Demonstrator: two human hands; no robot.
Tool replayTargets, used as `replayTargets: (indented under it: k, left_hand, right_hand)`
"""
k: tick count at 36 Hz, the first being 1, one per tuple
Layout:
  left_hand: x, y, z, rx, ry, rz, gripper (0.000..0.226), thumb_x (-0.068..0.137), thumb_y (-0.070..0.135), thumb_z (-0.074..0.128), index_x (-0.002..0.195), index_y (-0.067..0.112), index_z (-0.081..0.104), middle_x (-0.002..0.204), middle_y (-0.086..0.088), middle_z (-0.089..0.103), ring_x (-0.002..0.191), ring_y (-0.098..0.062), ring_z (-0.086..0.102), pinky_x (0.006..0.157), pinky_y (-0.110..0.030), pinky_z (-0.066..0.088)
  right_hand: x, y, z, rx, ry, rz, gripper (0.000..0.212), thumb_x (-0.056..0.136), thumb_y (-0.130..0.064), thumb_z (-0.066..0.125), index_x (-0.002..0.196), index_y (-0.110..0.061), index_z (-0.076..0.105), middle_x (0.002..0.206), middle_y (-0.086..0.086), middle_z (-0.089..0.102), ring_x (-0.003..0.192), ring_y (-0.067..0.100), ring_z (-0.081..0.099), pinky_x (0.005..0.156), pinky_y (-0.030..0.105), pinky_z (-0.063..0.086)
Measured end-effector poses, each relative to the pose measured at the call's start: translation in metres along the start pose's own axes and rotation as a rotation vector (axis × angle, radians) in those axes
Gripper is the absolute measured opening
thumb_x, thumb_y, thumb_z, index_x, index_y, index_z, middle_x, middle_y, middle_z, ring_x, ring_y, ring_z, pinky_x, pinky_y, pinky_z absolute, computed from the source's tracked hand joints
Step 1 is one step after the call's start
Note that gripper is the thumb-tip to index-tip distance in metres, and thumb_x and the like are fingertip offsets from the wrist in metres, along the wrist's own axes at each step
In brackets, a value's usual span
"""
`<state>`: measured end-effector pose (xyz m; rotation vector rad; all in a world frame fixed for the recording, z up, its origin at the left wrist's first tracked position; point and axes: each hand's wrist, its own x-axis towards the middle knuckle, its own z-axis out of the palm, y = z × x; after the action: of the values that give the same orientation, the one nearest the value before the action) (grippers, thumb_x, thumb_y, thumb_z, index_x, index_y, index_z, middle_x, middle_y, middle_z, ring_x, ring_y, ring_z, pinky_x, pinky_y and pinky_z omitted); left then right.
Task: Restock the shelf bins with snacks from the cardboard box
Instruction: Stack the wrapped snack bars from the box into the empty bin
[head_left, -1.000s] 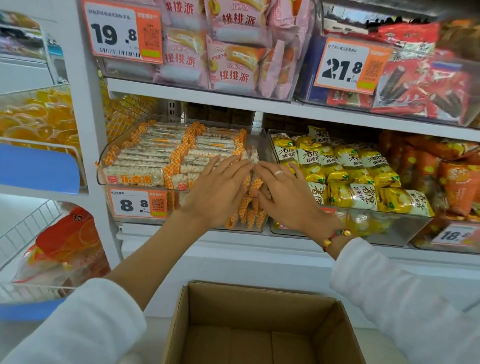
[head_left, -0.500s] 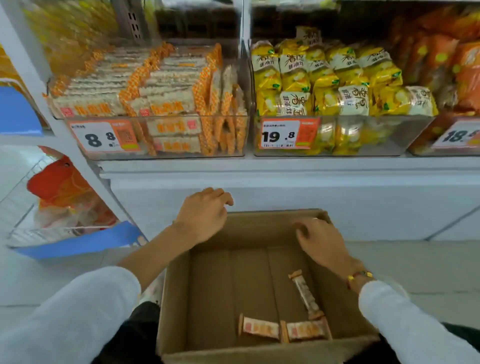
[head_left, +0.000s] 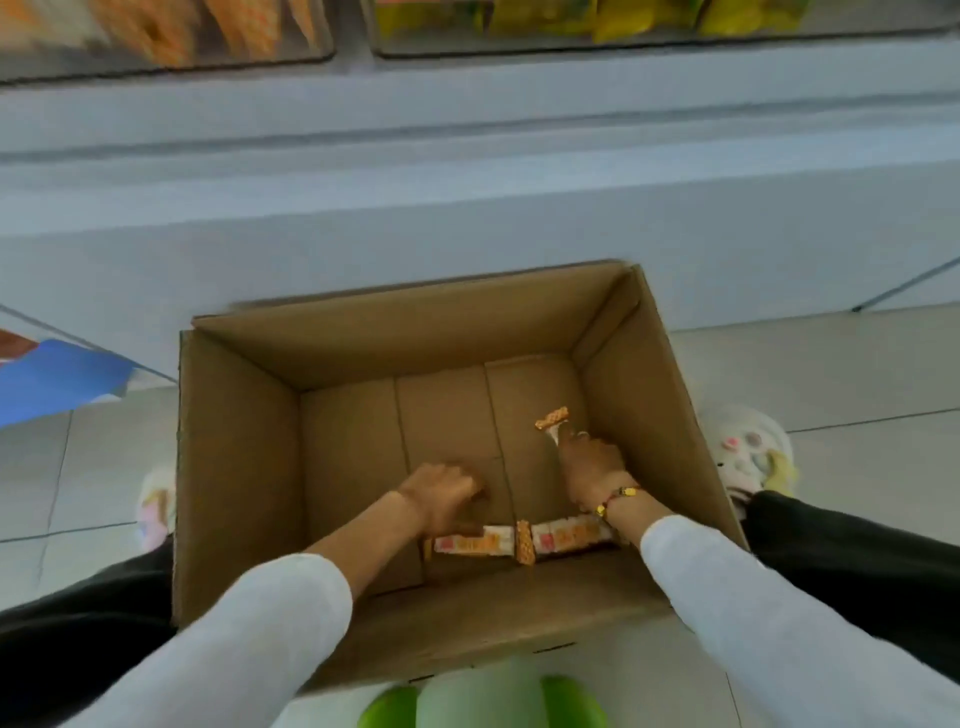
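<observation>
Snack bar (head_left: 470, 544) label blurred, unreadable; right hand (head_left: 592, 467) grips another.

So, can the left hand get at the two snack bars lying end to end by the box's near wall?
Probably yes. The left hand is already down inside the cardboard box, right beside the two snack bars on its floor, with nothing covering them. The right hand is busy with a third bar farther in.

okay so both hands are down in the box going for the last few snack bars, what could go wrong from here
The right hand grips one snack bar by its end only, so it might slip out on the lift. The left hand covers the end of the two bars against the near wall of the cardboard box; one could get left behind.
</observation>
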<state>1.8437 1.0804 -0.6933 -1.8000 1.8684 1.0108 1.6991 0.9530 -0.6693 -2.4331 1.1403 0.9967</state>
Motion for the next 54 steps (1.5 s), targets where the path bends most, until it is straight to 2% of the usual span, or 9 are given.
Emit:
replayTargets:
  k: [8, 19, 24, 27, 33, 38, 43, 47, 54]
  left_hand:
    - [0.017, 0.014, 0.021, 0.23, -0.032, 0.076, 0.044, 0.092, 0.04, 0.056, 0.127, 0.013, 0.054, 0.132, -0.009, 0.054, 0.12, -0.028, 0.053, 0.089, -0.038, 0.045]
    - [-0.069, -0.024, -0.098, -0.183, 0.235, -0.265, 0.051, 0.092, 0.05, 0.053, 0.125, 0.016, 0.039, 0.117, -0.006, 0.062, 0.104, -0.026, 0.061, 0.075, -0.034, 0.043]
    - [-0.156, -0.02, -0.171, -0.131, 0.245, -0.21, 0.052, 0.093, 0.049, 0.052, 0.131, 0.016, 0.037, 0.119, -0.005, 0.061, 0.097, -0.019, 0.058, 0.075, -0.028, 0.041]
    - [-0.207, -0.019, -0.207, -0.089, 0.285, -0.231, 0.053, 0.094, 0.05, 0.049, 0.138, 0.024, 0.032, 0.117, -0.003, 0.059, 0.092, -0.019, 0.056, 0.075, -0.029, 0.039]
    - [-0.286, -0.019, -0.275, -0.211, 0.482, -0.302, 0.065, 0.096, 0.049, 0.047, 0.15, 0.022, 0.023, 0.155, 0.001, 0.029, 0.138, -0.02, 0.034, 0.105, -0.029, 0.031]
    - [-0.321, -0.036, -0.31, -0.516, 0.836, -0.341, 0.073, 0.084, 0.058, 0.058, 0.142, 0.019, 0.038, 0.142, -0.001, 0.043, 0.123, -0.021, 0.046, 0.094, -0.034, 0.04]
    - [-0.329, -0.051, -0.309, -0.697, 1.126, -0.381, 0.049, 0.097, 0.039, 0.041, 0.14, 0.016, 0.041, 0.128, -0.007, 0.052, 0.106, -0.027, 0.052, 0.082, -0.035, 0.038]
    - [-0.328, -0.06, -0.311, -0.79, 1.249, -0.332, 0.044, 0.1, 0.024, 0.041, 0.141, 0.012, 0.036, 0.111, -0.001, 0.054, 0.072, -0.013, 0.048, 0.069, -0.033, 0.038]
    - [-0.314, -0.055, -0.336, -0.606, 1.47, -0.277, 0.056, 0.089, 0.032, 0.065, 0.139, 0.025, 0.041, 0.11, -0.001, 0.061, 0.092, -0.02, 0.059, 0.072, -0.027, 0.043]
  right_hand:
    - [0.021, -0.001, 0.002, -0.028, 0.04, -0.119, 0.07, 0.092, 0.001, 0.05, 0.15, -0.014, 0.015, 0.133, 0.017, 0.05, 0.117, 0.034, 0.055, 0.086, 0.04, 0.046]
    - [-0.033, -0.023, -0.088, 0.854, 0.115, -0.23, 0.059, 0.074, -0.016, 0.081, 0.115, -0.02, 0.039, 0.11, -0.002, 0.049, 0.088, 0.01, 0.054, 0.06, 0.018, 0.045]
    - [-0.083, -0.039, -0.148, 0.964, 0.292, -0.359, 0.054, 0.071, -0.018, 0.084, 0.111, -0.02, 0.047, 0.117, 0.0, 0.052, 0.105, 0.015, 0.051, 0.085, 0.026, 0.045]
    - [-0.116, -0.051, -0.182, 1.062, 0.352, -0.428, 0.043, 0.077, -0.017, 0.079, 0.109, -0.02, 0.052, 0.111, -0.003, 0.054, 0.096, 0.011, 0.055, 0.069, 0.016, 0.046]
    - [-0.183, -0.074, -0.246, 1.316, 0.508, -0.556, 0.028, 0.083, -0.012, 0.073, 0.107, -0.018, 0.062, 0.112, 0.007, 0.064, 0.092, 0.019, 0.068, 0.072, 0.025, 0.058]
    - [-0.233, -0.083, -0.299, 1.13, 0.818, -0.624, 0.012, 0.091, -0.021, 0.065, 0.1, -0.027, 0.069, 0.089, -0.002, 0.07, 0.089, 0.021, 0.066, 0.083, 0.04, 0.052]
    - [-0.239, -0.101, -0.35, 0.775, 1.2, -0.531, 0.027, 0.097, -0.027, 0.053, 0.106, -0.012, 0.072, 0.076, 0.007, 0.068, 0.062, 0.019, 0.059, 0.053, 0.03, 0.046]
    - [-0.212, -0.12, -0.381, 0.557, 1.398, -0.397, 0.03, 0.096, -0.028, 0.052, 0.119, -0.013, 0.063, 0.096, 0.012, 0.069, 0.091, 0.029, 0.062, 0.072, 0.038, 0.05]
    - [-0.174, -0.145, -0.397, 0.396, 1.461, -0.273, 0.023, 0.09, -0.022, 0.056, 0.111, -0.021, 0.065, 0.114, 0.006, 0.06, 0.096, 0.029, 0.062, 0.066, 0.031, 0.038]
